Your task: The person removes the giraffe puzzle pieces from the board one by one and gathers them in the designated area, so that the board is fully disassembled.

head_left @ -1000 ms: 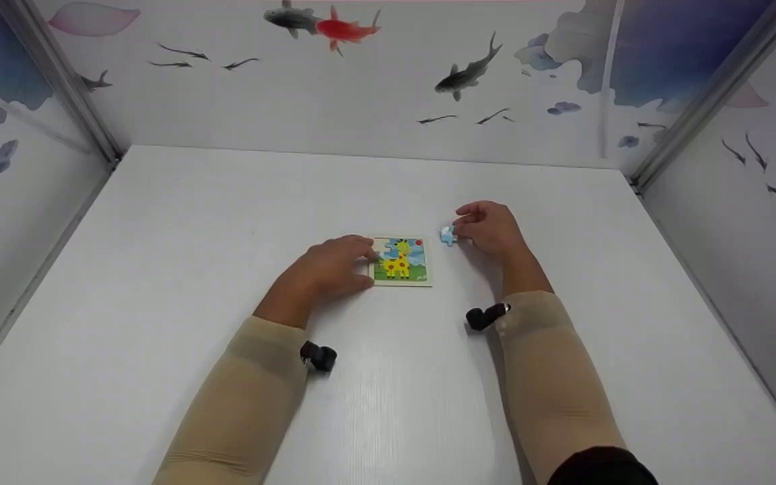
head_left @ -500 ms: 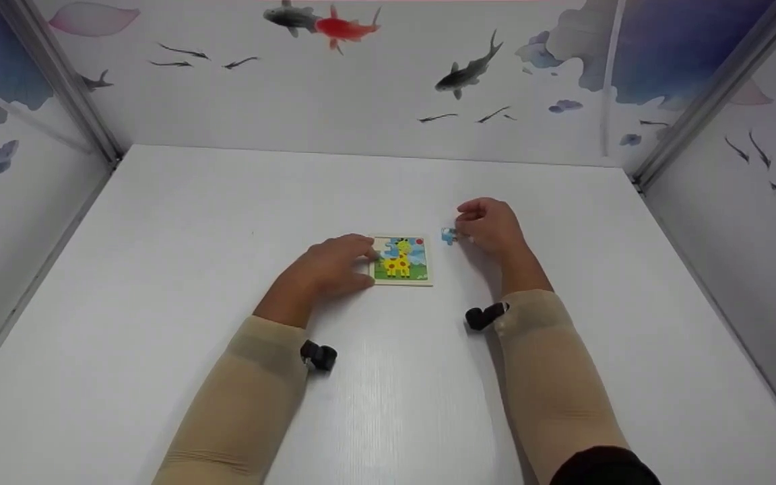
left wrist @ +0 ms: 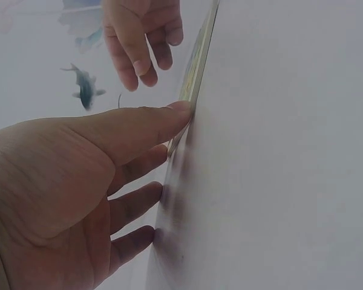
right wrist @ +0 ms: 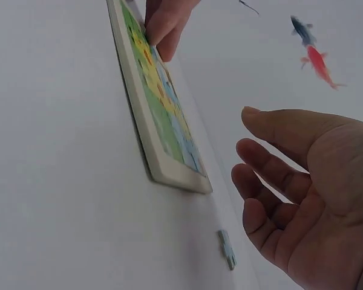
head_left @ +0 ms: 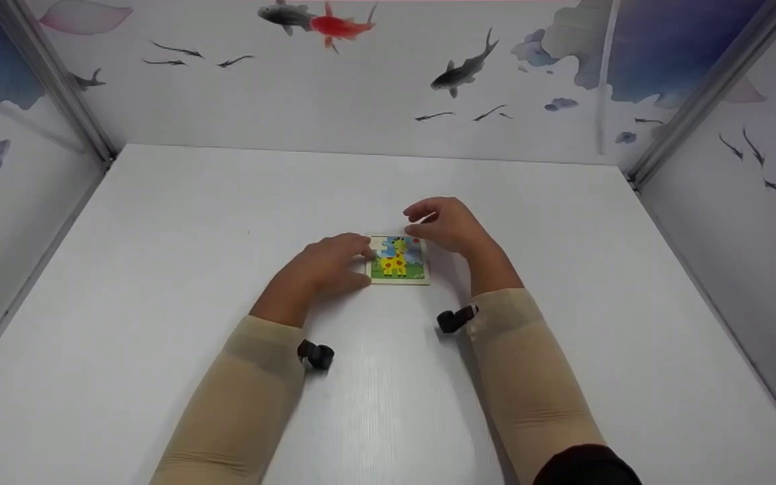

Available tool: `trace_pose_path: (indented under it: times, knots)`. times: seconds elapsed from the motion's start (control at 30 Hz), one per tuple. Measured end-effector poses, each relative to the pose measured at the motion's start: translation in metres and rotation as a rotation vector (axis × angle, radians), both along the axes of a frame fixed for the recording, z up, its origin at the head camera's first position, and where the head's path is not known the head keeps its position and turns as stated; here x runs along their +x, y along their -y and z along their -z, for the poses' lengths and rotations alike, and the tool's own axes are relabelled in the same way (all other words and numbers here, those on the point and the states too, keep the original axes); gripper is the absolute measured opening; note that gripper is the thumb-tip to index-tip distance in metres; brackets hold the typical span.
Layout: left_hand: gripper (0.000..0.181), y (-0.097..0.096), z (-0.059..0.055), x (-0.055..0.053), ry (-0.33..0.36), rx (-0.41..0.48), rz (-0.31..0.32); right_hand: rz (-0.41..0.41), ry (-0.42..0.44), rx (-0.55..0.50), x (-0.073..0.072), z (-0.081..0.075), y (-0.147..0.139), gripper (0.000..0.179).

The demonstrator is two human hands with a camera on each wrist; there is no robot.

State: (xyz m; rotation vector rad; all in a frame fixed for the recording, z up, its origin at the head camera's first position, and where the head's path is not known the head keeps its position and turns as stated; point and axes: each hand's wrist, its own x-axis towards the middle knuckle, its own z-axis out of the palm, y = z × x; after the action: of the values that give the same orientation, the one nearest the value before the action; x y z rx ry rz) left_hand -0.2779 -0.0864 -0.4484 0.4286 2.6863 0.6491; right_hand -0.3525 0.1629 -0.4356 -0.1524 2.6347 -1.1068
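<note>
A square giraffe jigsaw puzzle (head_left: 398,259) in a pale wooden frame lies on the white table, with a bare gap at its upper left. My left hand (head_left: 331,266) holds the frame's left side, thumb at the near corner and index finger over the edge; the left wrist view shows the thumb tip (left wrist: 180,107) on the rim. Above the upper right corner hovers my right hand (head_left: 448,222), fingers loosely bent and apart, nothing visible between them. One loose light-blue puzzle piece (right wrist: 227,249) lies on the table beside the frame; in the head view the right hand hides it.
White table (head_left: 226,202) surface surrounds the puzzle. Printed panels with fish (head_left: 341,27) stand along the back and both sides. A small black camera (head_left: 315,356) sits on the left wrist, another camera (head_left: 457,319) on the right.
My right hand has come away from the loose blue piece and moved left, over the puzzle's upper right corner. My left hand stays on the frame.
</note>
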Motion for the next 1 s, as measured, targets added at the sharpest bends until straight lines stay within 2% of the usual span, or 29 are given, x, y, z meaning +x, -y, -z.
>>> trace_pose_path:
  times: [0.2, 0.47, 0.8, 1.0]
  knots:
    - [0.051, 0.000, 0.001, -0.001, -0.011, -0.008, 0.008, -0.047, 0.016, 0.028, 0.003, 0.001, 0.016, 0.035]
    - [0.051, 0.001, 0.001, -0.002, -0.020, -0.009, 0.022, -0.123, 0.064, 0.086, 0.004, 0.009, 0.020, 0.039]
    - [0.051, 0.002, 0.003, -0.003, -0.014, -0.030, 0.024, -0.256, 0.024, 0.138, 0.005, 0.015, 0.024, 0.037]
    - [0.051, 0.003, 0.005, -0.004, -0.033, -0.036, 0.055, -0.272, 0.017, 0.166, 0.009, 0.015, 0.023, 0.036]
